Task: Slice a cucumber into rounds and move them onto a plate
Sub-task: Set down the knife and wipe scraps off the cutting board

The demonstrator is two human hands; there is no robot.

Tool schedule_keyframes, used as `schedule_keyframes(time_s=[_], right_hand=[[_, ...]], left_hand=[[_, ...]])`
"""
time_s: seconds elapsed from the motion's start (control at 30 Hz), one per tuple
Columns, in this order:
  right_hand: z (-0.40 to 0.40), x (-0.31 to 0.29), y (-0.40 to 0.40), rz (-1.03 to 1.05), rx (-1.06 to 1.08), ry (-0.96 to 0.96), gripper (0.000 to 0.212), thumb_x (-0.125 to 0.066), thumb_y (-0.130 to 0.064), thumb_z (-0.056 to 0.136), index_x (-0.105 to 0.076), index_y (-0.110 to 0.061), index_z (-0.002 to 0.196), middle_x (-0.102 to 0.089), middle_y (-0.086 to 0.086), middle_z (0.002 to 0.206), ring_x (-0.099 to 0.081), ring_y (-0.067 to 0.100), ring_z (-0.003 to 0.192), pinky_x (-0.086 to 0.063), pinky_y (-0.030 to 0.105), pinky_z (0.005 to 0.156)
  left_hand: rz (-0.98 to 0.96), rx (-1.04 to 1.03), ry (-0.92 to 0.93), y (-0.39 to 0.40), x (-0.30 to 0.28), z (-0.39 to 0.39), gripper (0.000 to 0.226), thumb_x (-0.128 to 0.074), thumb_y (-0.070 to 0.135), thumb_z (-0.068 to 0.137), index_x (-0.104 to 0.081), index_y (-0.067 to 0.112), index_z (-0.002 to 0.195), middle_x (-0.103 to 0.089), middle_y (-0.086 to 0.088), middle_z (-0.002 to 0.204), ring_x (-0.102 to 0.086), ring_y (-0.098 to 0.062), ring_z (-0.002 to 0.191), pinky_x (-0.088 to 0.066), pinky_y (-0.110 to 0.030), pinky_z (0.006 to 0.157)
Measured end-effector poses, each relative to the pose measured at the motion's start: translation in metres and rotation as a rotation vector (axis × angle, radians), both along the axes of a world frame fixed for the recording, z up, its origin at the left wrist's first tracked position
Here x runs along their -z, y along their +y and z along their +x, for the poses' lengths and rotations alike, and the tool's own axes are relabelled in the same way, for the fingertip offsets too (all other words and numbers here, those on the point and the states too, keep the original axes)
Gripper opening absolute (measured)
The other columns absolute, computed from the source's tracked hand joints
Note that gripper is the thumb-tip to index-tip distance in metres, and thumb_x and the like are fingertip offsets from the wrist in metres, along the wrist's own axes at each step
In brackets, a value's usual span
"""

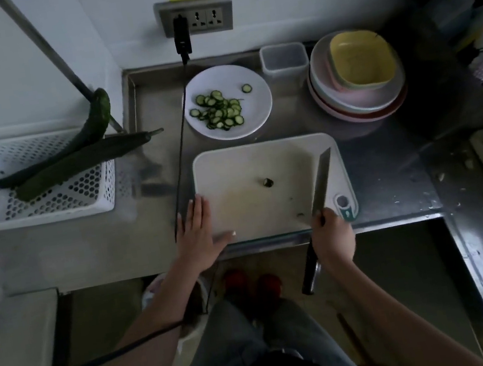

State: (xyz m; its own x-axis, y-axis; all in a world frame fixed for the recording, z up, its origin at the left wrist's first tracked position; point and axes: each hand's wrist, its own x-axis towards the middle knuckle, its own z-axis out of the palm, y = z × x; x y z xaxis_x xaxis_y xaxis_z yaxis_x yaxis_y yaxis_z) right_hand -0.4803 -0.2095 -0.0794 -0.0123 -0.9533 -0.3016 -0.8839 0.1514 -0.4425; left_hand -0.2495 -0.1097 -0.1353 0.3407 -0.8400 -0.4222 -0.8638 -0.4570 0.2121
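A white plate (254, 88) behind the cutting board holds a pile of cucumber rounds (219, 110), with one round apart at its right. The white cutting board (240, 164) carries only a small dark cucumber end piece (267, 182). My left hand (198, 229) lies flat, fingers spread, on the board's near left corner. My right hand (332, 233) grips a knife (320, 181) at the board's near right edge; the blade points away over the board and the dark handle sticks out toward me. Two whole cucumbers (75, 156) rest across a white basket.
The white perforated basket (36, 208) stands at the left. A black cable (180, 141) runs from the wall socket past the board's left edge. Stacked bowls with a yellow one (358, 73) and a clear container (283, 59) sit at the back right. The counter edge is just below my hands.
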Motion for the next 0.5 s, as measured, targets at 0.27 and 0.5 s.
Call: schedule_keyframes(time_s=[0.27,0.5], right_hand=[[0.021,0.003,0.006,0.043,-0.283,0.087,0.024,-0.038,-0.022,0.099,-0.057,-0.008,0.097,-0.064,0.010,0.079,-0.064,0.027,0.070,-0.056,0.037,0.061],[0.051,0.000,0.012,0.142,-0.441,0.066,0.028,-0.034,-0.021,0.100,-0.058,-0.007,0.106,-0.067,0.013,0.094,-0.065,0.029,0.085,-0.048,0.033,0.063]], left_hand=[[0.141,-0.083,0.027,-0.009,-0.006,-0.008,0.094,-0.030,0.071,0.087,0.025,0.021,0.146,0.033,0.005,0.151,0.023,-0.013,0.140,0.009,-0.041,0.115],[0.217,-0.120,0.047,-0.014,-0.014,-0.013,0.099,-0.033,0.073,0.084,0.026,0.021,0.145,0.036,0.006,0.149,0.027,-0.014,0.139,0.010,-0.042,0.114]])
